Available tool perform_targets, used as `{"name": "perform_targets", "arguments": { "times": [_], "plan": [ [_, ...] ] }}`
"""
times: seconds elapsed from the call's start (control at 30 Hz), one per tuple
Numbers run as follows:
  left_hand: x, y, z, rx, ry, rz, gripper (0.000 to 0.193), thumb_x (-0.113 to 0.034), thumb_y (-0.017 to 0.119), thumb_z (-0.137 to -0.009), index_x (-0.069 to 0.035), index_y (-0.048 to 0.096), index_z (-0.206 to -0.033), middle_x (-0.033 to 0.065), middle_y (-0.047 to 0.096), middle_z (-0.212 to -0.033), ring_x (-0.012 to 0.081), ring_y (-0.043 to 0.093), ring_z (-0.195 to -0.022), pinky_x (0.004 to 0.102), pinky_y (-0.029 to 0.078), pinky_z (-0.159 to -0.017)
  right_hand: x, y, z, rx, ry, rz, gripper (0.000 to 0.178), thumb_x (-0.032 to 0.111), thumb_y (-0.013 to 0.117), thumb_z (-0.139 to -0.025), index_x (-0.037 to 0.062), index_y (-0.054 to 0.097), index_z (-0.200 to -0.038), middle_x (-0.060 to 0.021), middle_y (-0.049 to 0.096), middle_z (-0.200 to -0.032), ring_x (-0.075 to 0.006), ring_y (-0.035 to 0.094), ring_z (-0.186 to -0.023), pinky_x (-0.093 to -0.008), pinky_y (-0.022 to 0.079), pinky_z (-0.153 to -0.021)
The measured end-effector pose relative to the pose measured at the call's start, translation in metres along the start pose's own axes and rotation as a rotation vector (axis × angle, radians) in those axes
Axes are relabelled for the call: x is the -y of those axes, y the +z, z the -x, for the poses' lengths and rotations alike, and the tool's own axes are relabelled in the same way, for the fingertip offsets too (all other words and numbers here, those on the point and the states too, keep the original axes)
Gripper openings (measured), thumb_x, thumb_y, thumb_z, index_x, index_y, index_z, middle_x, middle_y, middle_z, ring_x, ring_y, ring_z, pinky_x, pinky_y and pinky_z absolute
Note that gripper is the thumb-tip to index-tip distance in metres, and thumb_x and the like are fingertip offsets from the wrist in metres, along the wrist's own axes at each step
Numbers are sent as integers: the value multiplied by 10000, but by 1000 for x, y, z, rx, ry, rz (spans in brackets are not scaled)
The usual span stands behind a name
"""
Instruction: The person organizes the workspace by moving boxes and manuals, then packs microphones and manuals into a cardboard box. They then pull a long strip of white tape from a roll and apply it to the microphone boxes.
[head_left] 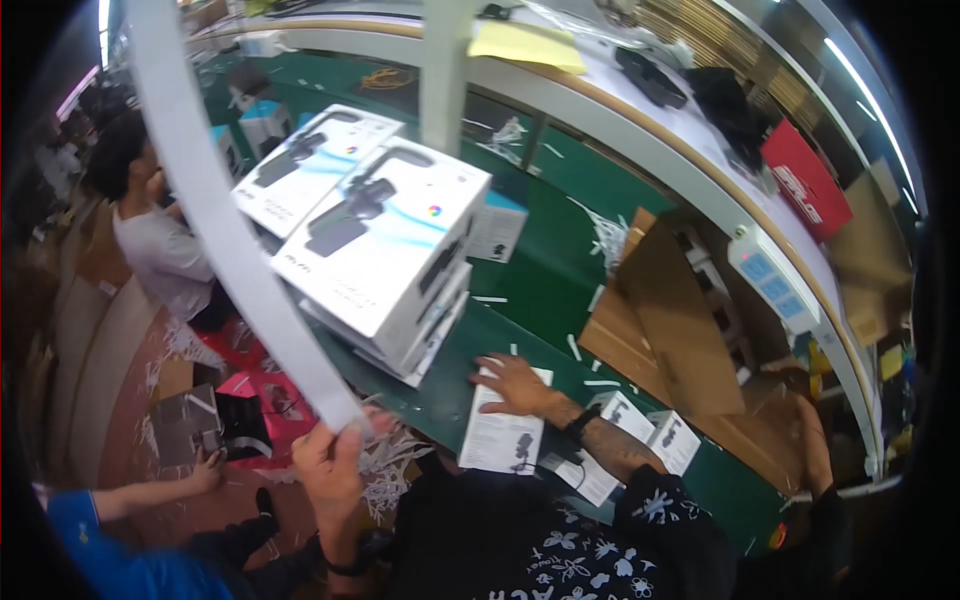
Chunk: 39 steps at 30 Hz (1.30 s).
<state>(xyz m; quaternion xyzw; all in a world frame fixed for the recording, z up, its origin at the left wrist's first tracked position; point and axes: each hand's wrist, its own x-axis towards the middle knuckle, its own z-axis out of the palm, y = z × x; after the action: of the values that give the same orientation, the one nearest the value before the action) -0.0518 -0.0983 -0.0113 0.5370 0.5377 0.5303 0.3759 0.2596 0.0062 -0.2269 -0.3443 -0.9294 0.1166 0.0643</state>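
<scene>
I read this as mid-way through packing: my left hand (328,455) is raised in front of me, fingers clenched on the lower end of a long white strip (215,205) that runs up and away to the top left of the view. My right hand (510,385) lies flat, fingers spread and released, on a white leaflet (500,432) that rests on the green counter (545,270) right in front of my body. Judging by what lies about, the strip is not yet cleared away and the leaflet is not yet in any box.

Just beyond the leaflet stands a stack of white product boxes (385,245), each printed with a dark handheld device and a small coloured dot; a similar box (310,165) lies behind it to the left. 2 small white cartons (650,430) sit by my right forearm. To the right, an open brown cardboard carton (670,320) tilts against the counter. Farther back, a yellow sheet (525,45) and a red package (805,180) lie on the upper white shelf (690,140). Shredded white paper (385,470) litters the floor below.
</scene>
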Motion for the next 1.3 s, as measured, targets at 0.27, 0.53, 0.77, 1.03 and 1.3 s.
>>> {"name": "perform_targets", "arguments": {
  "times": [0.27,0.53,0.77,1.03,1.3],
  "plan": [
    [-23,8,-7,73,-107,527,292,-34,472,-973,126,478,-1218,232,683,-942,301,706,-861,375,573,-816,-19,-26,51,232,1093,37,667,573,426,-952,-22,715,-864,-246,691,-918,-399,673,-887,-502,509,-803],
    [-20,4,-22,96,-41,634,328,-111,459,-1000,113,486,-1238,217,688,-920,283,709,-830,357,574,-789,44,3,86,253,1140,-107,701,556,361,-979,-42,708,-862,-272,681,-916,-445,659,-868,-521,511,-789],
    [-37,14,-39,78,-4,463,303,-105,482,-996,124,579,-1169,214,696,-1007,257,705,-888,317,555,-804,51,-72,71,78,965,-19,382,366,655,-879,-11,703,-913,-222,683,-911,-412,659,-866,-446,527,-765],
    [-49,8,-26,73,28,132,256,-50,499,-968,97,616,-1142,171,704,-948,173,693,-805,292,536,-701,160,-266,-73,-882,-376,80,348,92,794,-707,41,687,-1034,-93,659,-995,-240,619,-892,-354,480,-683],
    [-67,-8,-29,154,406,-302,138,2,537,-913,55,627,-1004,190,610,-796,337,637,-707,385,494,-634,164,-285,-101,-697,-532,112,314,112,739,-695,25,688,-993,-66,658,-1026,-217,611,-925,-372,459,-761]
  ]
}}
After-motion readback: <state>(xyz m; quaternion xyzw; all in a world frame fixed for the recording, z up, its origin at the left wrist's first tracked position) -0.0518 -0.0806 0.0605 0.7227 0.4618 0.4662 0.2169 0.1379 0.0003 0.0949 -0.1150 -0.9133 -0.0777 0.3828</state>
